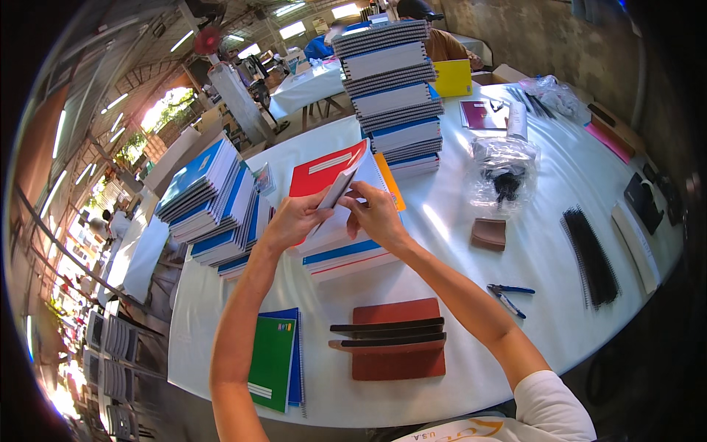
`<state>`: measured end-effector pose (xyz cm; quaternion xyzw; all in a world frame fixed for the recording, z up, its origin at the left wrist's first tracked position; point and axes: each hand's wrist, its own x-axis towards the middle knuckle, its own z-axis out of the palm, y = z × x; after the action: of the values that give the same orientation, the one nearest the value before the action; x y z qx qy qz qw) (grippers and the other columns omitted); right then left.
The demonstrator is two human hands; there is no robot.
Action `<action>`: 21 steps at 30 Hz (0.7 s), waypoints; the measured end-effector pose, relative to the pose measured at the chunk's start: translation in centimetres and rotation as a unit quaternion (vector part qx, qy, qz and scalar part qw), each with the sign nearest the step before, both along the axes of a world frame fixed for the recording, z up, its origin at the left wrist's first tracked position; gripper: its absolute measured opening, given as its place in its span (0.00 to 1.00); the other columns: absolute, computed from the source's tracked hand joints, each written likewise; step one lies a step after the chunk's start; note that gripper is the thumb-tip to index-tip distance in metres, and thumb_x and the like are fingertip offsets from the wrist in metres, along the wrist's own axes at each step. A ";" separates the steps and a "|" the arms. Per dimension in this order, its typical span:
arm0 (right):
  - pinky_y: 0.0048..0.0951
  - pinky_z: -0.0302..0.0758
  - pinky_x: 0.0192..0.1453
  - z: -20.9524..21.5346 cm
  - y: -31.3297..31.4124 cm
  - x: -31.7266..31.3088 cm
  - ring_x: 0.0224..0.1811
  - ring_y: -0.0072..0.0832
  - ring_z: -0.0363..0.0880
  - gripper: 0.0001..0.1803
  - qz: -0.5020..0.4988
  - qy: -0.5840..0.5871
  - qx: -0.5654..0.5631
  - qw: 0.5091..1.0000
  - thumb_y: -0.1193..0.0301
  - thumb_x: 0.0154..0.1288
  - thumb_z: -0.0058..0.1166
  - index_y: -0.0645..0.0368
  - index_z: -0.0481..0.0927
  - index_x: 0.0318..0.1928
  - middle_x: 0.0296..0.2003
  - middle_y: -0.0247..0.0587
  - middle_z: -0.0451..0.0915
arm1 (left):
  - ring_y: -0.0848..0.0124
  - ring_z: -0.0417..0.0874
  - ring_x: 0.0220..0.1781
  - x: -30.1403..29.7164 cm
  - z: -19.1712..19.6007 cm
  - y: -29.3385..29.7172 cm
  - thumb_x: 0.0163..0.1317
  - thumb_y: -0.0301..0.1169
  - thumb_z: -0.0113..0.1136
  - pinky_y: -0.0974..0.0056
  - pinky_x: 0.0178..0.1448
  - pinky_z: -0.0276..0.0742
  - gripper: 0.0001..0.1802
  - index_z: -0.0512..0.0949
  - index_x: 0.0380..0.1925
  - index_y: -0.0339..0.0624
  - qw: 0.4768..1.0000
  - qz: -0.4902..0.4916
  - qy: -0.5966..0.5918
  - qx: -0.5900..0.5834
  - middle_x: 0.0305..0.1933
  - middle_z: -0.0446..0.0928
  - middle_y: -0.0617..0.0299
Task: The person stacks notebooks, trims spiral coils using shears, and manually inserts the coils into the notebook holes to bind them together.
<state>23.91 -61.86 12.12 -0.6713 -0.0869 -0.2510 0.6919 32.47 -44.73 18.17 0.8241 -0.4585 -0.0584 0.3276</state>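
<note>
A red-covered notebook [313,184], its cover and pages bent upward, lies on a stack of unbound notebooks with blue and white edges [346,259]. My left hand [296,219] is closed on the raised pages at their lower left edge. Fingers curled, my right hand [377,215] pinches the same raised edge from the right. An orange sheet [388,180] shows beyond the right hand. Close to me stands a reddish-brown wooden jig [398,362] with two dark upright strips. Left of it, a green notebook [272,361] rests on a blue spiral notebook [298,383].
Piled notebooks [213,214] lean at the left; a tall stack of spiral notebooks [390,96] rises behind. To the right are a brown block [488,234], blue-handled pliers [509,289], black binding coils [591,258] and a clear plastic bag [504,173]. A person [445,46] sits beyond the table.
</note>
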 end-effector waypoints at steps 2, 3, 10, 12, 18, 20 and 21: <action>0.28 0.77 0.20 -0.1 -0.4 0.1 0.18 0.27 0.81 0.17 0.013 0.017 -0.005 1.000 0.74 0.71 0.53 0.73 0.71 0.55 0.35 0.47 0.83 | 0.82 0.76 0.43 -0.2 0.2 -0.2 0.65 0.26 0.62 0.68 0.52 0.78 0.23 0.75 0.61 0.42 1.000 0.002 -0.007 -0.012 0.45 0.82 0.67; 0.28 0.77 0.20 0.0 -0.5 0.1 0.18 0.27 0.81 0.16 0.019 0.025 -0.008 0.999 0.74 0.71 0.53 0.73 0.72 0.54 0.35 0.46 0.83 | 0.82 0.76 0.42 -0.3 0.3 -0.2 0.65 0.26 0.62 0.68 0.52 0.78 0.23 0.75 0.61 0.42 1.000 0.001 -0.001 -0.013 0.45 0.82 0.67; 0.27 0.76 0.19 -0.5 -0.4 0.3 0.19 0.28 0.81 0.15 0.026 0.016 0.015 0.999 0.74 0.71 0.52 0.72 0.72 0.53 0.34 0.46 0.82 | 0.81 0.77 0.41 -0.1 -0.4 0.0 0.66 0.27 0.61 0.67 0.50 0.79 0.24 0.74 0.62 0.42 0.999 -0.002 0.017 -0.029 0.44 0.82 0.66; 0.29 0.77 0.22 -0.1 -0.5 0.0 0.20 0.31 0.82 0.14 0.033 0.014 0.026 0.999 0.74 0.71 0.53 0.72 0.73 0.50 0.34 0.48 0.83 | 0.81 0.77 0.41 0.3 -0.6 -0.2 0.66 0.27 0.60 0.67 0.51 0.79 0.25 0.72 0.64 0.42 0.999 -0.003 0.011 -0.034 0.45 0.82 0.65; 0.39 0.78 0.46 0.4 0.0 -2.7 0.40 0.44 0.84 0.15 -0.203 -0.030 -0.190 0.960 0.74 0.63 0.62 0.71 0.77 0.47 0.42 0.58 0.81 | 0.76 0.81 0.39 -0.2 -0.1 0.7 0.68 0.26 0.55 0.68 0.49 0.79 0.22 0.72 0.61 0.35 0.991 0.095 -0.032 -0.093 0.44 0.82 0.59; 0.41 0.77 0.50 0.9 0.4 -1.5 0.48 0.46 0.81 0.28 -0.084 -0.005 -0.202 0.976 0.70 0.57 0.68 0.71 0.74 0.54 0.46 0.60 0.79 | 0.75 0.81 0.37 1.6 -1.0 0.7 0.67 0.26 0.55 0.67 0.46 0.80 0.19 0.75 0.56 0.32 0.977 0.087 0.037 -0.192 0.42 0.82 0.55; 0.42 0.76 0.53 1.2 0.8 -0.6 0.52 0.47 0.80 0.34 -0.025 0.008 -0.206 0.978 0.68 0.53 0.71 0.71 0.73 0.57 0.48 0.61 0.78 | 0.74 0.82 0.38 2.1 -1.3 0.1 0.67 0.26 0.55 0.67 0.46 0.80 0.17 0.75 0.54 0.32 0.959 0.079 0.087 -0.256 0.41 0.82 0.56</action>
<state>23.28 -61.04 13.33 -0.8031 -0.1144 -0.2401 0.5332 34.57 -44.61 16.87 0.7381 -0.3608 0.0153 0.5700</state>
